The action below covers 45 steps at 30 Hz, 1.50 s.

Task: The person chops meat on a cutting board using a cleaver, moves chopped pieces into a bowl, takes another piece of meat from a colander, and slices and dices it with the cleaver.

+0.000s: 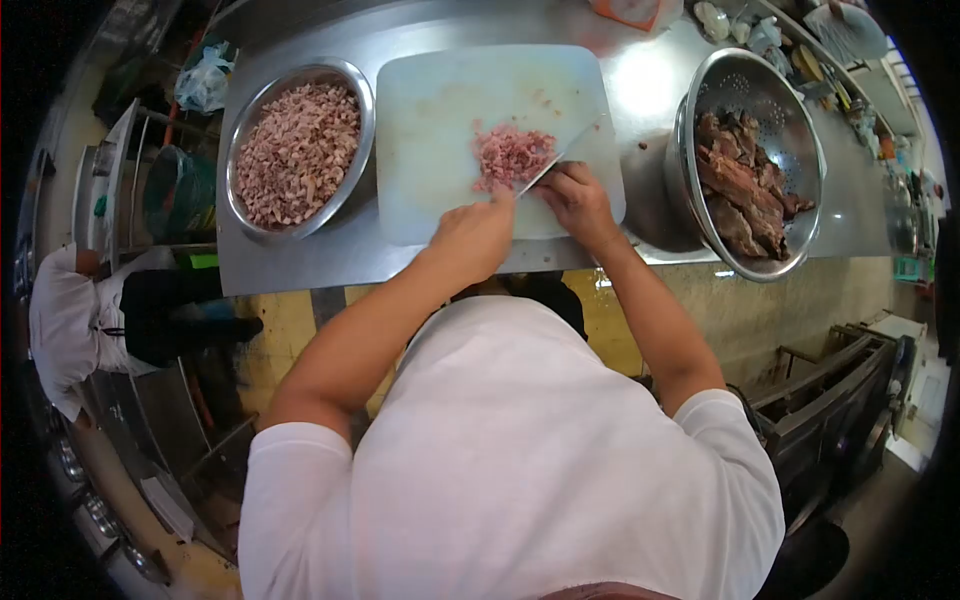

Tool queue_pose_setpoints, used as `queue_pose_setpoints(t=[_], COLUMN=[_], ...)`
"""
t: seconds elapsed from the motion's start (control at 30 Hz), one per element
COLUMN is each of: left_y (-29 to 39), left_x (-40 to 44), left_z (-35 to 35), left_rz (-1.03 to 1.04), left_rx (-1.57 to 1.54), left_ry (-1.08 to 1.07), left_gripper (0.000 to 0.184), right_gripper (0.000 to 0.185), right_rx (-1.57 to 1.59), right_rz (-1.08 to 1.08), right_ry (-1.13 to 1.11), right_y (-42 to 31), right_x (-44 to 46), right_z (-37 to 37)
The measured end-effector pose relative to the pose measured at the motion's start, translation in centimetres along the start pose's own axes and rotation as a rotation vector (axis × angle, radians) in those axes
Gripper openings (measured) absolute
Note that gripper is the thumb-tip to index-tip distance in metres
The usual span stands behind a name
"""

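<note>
My left hand is closed around the handle of a knife, whose blade slants up and to the right over the cutting board. My right hand is close beside the blade on its right, fingers curled and pressed together; what they hold is hidden. Against the left side of the blade lies a small heap of chopped pink meat. Under it is a large white cutting board with a few meat scraps on its surface.
A steel bowl of chopped meat stands left of the board. On the right, a steel colander holds large cooked-looking meat pieces. Utensils line the far right of the steel table. Another person is at far left.
</note>
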<state>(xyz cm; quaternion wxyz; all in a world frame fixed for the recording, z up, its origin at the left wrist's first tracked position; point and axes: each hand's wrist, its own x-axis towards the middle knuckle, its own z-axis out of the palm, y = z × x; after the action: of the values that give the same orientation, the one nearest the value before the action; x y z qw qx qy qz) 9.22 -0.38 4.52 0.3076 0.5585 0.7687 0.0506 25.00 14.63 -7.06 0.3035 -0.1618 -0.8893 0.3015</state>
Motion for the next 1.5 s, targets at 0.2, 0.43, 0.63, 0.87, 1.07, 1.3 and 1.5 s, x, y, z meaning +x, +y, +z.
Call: queue_pose_setpoints(t=[0.2, 0.43, 0.63, 0.87, 1.07, 1.3, 1.5], left_y=[0.1, 0.9, 1.2, 1.1, 2.0, 0.0, 0.3], left_x=[1.4, -1.2, -0.5, 2.2, -2.4, 2.9, -1.0], left_z=[-2.1, 0.0, -1.8, 1.1, -1.5, 0.8, -1.1], left_rz=[0.066, -0.011, 0.105, 0.011, 0.025, 0.068, 0.035], left_rx=[-0.014, 0.023, 0.009, -0.050, -0.032, -0.094, -0.065], left_ry=[0.084, -0.032, 0.137, 0.071, 0.031, 0.127, 0.160], left_gripper=[0.027, 0.020, 0.030, 0.026, 0.024, 0.016, 0.018], right_gripper=[0.022, 0.019, 0.017, 0.018, 0.019, 0.021, 0.027], right_rx=[0.006, 0.025, -0.069, -0.037, 0.018, 0.005, -0.109], right_rz=[0.003, 0.040, 0.016, 0.044, 0.067, 0.035, 0.049], right_ry=[0.011, 0.011, 0.067, 0.038, 0.012, -0.018, 0.019], right_y=[-0.8, -0.6, -0.3, 0.4, 0.4, 0.0, -0.3], right_x=[1.6, 0.6, 0.4, -0.1, -0.2, -0.1, -0.1], right_z=[-1.4, -1.4, -1.0, -1.0, -1.7, -1.8, -0.3])
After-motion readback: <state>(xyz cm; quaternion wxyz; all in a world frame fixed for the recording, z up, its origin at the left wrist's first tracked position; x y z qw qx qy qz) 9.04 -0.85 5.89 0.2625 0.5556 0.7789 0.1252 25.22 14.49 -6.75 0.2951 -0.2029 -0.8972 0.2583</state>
